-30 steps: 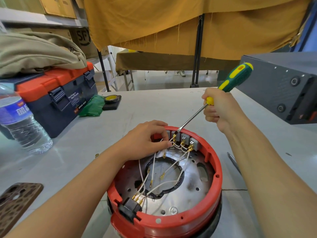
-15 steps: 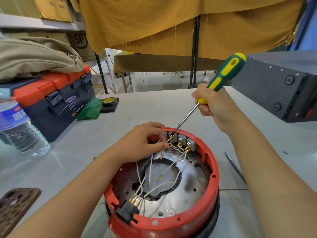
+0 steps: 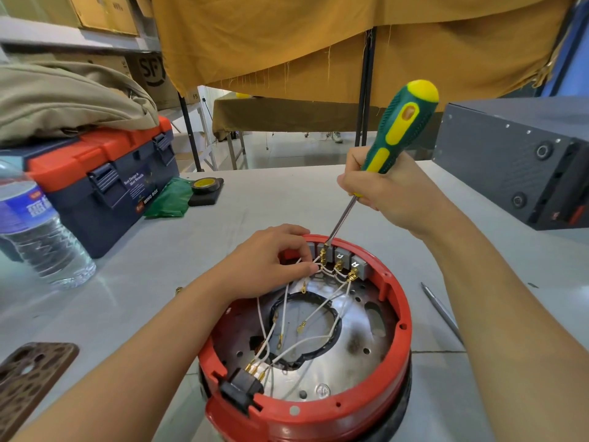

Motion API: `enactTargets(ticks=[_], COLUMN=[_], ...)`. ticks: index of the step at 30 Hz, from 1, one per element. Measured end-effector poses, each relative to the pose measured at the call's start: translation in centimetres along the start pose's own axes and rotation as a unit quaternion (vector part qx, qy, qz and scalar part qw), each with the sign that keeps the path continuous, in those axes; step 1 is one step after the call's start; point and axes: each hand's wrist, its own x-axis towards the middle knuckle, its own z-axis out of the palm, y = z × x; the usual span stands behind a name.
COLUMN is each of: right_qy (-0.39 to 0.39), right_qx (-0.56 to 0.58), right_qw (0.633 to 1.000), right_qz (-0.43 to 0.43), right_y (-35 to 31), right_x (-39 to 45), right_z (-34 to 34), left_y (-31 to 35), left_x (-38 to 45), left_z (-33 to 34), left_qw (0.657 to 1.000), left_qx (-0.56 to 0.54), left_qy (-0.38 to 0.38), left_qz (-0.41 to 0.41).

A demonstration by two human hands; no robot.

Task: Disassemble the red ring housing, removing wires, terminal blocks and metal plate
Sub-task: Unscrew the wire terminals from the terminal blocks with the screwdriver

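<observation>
1. One view only, from the head camera. The red ring housing [image 3: 306,413] sits on the grey table [image 3: 223,224], near its front edge and directly below the camera.
2. The right hand [image 3: 392,193] has its fingers wrapped round the green-and-yellow screwdriver [image 3: 398,129]; the tip meets a brass screw on the terminal blocks [image 3: 341,256] at the far inner wall.
3. The left hand [image 3: 271,260] rests on the far-left rim, its fingertips [image 3: 314,267] pinching a white lead beside the blocks.
4. Progress, as judged: early to middle. Several white wires [image 3: 318,314] lie with free ring lugs, so some screws appear undone; others are attached to the blocks and to the black connector [image 3: 242,389]. The blocks and the metal plate [image 3: 353,358] remain seated in the housing.
5. Surface: a toolbox [image 3: 105,183] with folded fabric on top, a water bottle [image 3: 38,231], a tape roll [image 3: 205,186], a slim metal tool [image 3: 441,312] right of the housing, and a dark equipment case [image 3: 516,154].
6. Room: a mustard cloth [image 3: 318,43] hangs behind; cardboard boxes stand on shelving at upper left.
</observation>
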Motion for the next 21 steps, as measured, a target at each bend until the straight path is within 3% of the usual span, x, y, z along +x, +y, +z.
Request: enactTargets(ticks=[9,15,21], right_qy=[0.023,0.063,0.147], right_qx=[0.037,0.137,0.203], right_qw=[0.999,0.982,0.938], right_qz=[0.025,0.115,0.240], right_y=[0.6,2.3,4.0], right_x=[0.1,-0.1,-0.1], right_z=[0.3,-0.7,-0.8], left_y=[0.1,0.2,0.4], left_x=[0.0,0.0,0.0], left_z=[0.0,0.0,0.0], left_qw=[1.000,1.000,1.000], left_qx=[0.011,0.019,0.021], left_qy=[-0.002,-0.007,-0.012], left_qz=[-0.005,-0.011,-0.013])
